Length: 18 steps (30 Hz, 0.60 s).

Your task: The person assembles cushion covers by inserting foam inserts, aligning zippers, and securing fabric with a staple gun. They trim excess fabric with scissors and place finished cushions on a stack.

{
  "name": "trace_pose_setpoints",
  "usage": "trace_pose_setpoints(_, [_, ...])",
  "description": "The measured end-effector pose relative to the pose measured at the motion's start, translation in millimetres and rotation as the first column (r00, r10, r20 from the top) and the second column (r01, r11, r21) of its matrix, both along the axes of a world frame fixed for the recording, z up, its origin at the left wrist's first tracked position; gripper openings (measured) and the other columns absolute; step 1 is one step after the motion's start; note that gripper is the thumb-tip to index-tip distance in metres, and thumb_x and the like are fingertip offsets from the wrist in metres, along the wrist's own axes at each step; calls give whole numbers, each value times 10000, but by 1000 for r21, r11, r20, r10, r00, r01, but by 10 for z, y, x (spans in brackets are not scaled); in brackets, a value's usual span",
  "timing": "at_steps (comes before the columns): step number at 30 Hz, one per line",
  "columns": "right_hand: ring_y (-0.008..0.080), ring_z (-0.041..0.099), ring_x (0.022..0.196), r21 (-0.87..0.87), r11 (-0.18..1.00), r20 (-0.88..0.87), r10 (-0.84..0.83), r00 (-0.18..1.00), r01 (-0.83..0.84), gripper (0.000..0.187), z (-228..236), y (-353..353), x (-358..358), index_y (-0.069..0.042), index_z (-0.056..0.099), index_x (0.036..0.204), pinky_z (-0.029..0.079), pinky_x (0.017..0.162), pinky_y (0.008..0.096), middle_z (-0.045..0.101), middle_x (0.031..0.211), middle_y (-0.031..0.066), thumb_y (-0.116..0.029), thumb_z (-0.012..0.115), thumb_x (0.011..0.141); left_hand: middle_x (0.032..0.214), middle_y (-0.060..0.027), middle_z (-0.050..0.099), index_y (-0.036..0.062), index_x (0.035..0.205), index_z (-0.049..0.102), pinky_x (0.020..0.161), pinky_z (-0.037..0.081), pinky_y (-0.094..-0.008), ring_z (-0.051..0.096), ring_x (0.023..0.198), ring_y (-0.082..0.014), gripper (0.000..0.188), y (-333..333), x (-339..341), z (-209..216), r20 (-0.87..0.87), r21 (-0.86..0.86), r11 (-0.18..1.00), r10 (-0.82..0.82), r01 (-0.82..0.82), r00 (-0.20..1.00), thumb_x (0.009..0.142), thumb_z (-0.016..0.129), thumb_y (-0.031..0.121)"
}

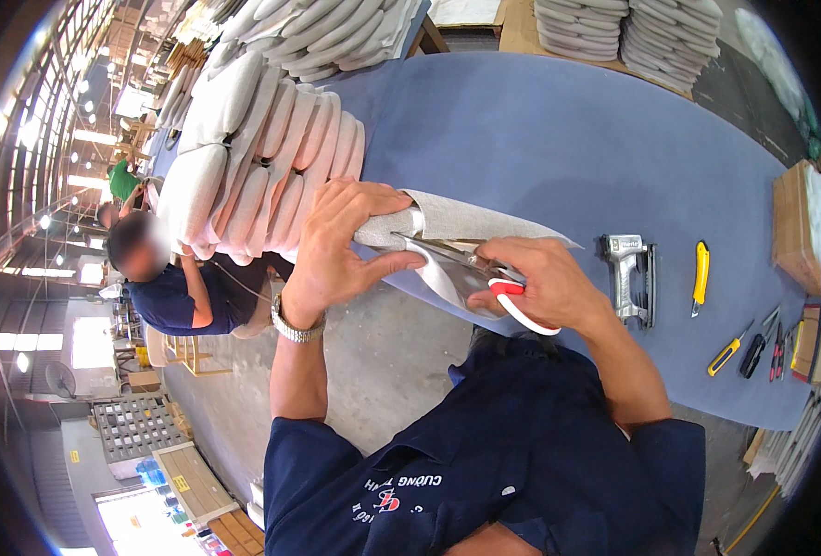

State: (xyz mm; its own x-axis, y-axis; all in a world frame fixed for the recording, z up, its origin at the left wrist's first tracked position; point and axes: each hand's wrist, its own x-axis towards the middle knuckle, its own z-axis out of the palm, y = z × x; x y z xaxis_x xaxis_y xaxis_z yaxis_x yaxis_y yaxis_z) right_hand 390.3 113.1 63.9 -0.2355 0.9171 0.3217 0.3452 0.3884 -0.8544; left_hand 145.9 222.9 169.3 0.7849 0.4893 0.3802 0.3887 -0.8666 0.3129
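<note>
Table [522,120]: blue-topped, reaching beyond and to the right of the right fingers [519,248].
Staple gun [625,264]: silver, lying just right of those fingers.
Utility knife [701,271]: yellow, farther right, past the staple gun.
Hand tools [726,356]: yellow-, black- and red-handled, right of those fingers and toward the near side.
Cardboard box [793,232]: brown, far right of the right fingers, well apart.
Cushion stack [276,130]: pale grey, beyond and left of the left fingers [366,195].
Co-worker [188,298]: dressed in dark blue, left of the left fingers, well apart.
</note>
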Motion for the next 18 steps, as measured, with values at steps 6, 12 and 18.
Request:
trace_pose_setpoints(6, [353,716,806,73,997,31,-24,999,22,414,-47,20,20,-85,697,1004,537,699,422,752,902,129,-409,856,801,1063,-84,747,64,1067,736,927,476,-388,677,993,-278,573,7,17,-11,21,7,1000,-4,4,1000,618,960,341])
trace_pose_setpoints(12, [336,723,820,102,993,36,-68,997,64,438,-129,1,11,-91,705,1022,543,699,416,747,908,121,-425,865,788,1076,-101,744,51,1070,736,940,484,-400,680,1016,-287,581,-17,26,5,11,-2,1000,-3,3,1000,612,966,323])
trace_pose_setpoints(18, [326,712,837,87,994,5,-69,998,69,548,-125,-32,22,-51,700,1045,544,720,402,731,953,109,-418,926,706,1092,-118,740,35,1079,735,962,489,-416,683,1039,-297,605,-25,13,30,-13,-6,1000,-8,8,1000,599,971,318])
